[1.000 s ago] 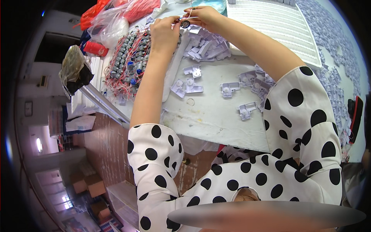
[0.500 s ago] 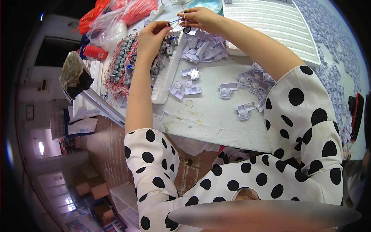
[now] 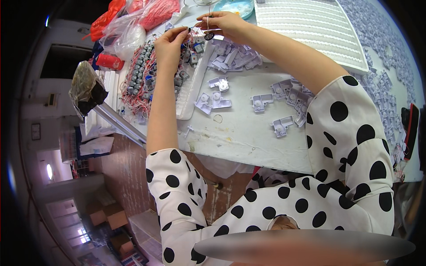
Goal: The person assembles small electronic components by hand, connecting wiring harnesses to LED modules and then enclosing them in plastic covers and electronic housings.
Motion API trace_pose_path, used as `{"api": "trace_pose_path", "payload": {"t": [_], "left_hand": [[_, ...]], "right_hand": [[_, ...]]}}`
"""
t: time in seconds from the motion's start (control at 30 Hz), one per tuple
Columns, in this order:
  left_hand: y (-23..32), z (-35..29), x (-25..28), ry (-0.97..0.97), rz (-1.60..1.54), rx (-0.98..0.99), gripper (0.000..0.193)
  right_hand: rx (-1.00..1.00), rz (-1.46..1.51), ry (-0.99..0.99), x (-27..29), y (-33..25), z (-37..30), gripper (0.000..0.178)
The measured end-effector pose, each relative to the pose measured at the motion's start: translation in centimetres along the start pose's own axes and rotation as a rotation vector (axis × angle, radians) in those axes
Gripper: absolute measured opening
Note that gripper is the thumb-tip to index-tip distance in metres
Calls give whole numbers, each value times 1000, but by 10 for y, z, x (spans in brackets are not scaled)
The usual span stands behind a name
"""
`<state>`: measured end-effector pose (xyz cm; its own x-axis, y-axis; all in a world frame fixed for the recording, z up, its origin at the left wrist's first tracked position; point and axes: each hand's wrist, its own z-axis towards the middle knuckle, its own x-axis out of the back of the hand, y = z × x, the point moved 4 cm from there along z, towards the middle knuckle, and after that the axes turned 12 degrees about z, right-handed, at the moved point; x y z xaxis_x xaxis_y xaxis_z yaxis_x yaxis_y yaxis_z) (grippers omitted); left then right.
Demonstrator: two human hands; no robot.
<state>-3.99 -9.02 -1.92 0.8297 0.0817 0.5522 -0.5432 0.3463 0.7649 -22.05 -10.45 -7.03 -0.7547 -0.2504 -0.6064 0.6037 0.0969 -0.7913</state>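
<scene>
Two hands, well apart: the left hand (image 3: 170,43) had drawn leftward from the right hand (image 3: 227,23) over the last second, leaving its piece clear of the black disc (image 3: 209,36) and baring more wired motors (image 3: 194,59) right of its wrist. Left fingertips were pinched on a small dark piece (image 3: 190,29), too tiny to identify. Right fingers were curled just above the disc; couldn't tell their grip. Lavender plastic housings (image 3: 230,56) lay on the counter (image 3: 248,126), bodyward of the right hand. No writing was legible.
</scene>
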Motion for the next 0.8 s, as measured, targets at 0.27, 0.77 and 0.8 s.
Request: {"api": "trace_pose_path", "payload": {"t": [0.27,0.77,0.8], "left_hand": [[0,8,-2,66,-22,-49,22],[40,-6,-14,225,458,-330,19],[46,-6,-13,224,458,-331,19]], "right_hand": [[25,-50,-52,28,10,20,29],[91,12,-62,22,4,32,27],[91,59,-86,20,4,35,20]]}}
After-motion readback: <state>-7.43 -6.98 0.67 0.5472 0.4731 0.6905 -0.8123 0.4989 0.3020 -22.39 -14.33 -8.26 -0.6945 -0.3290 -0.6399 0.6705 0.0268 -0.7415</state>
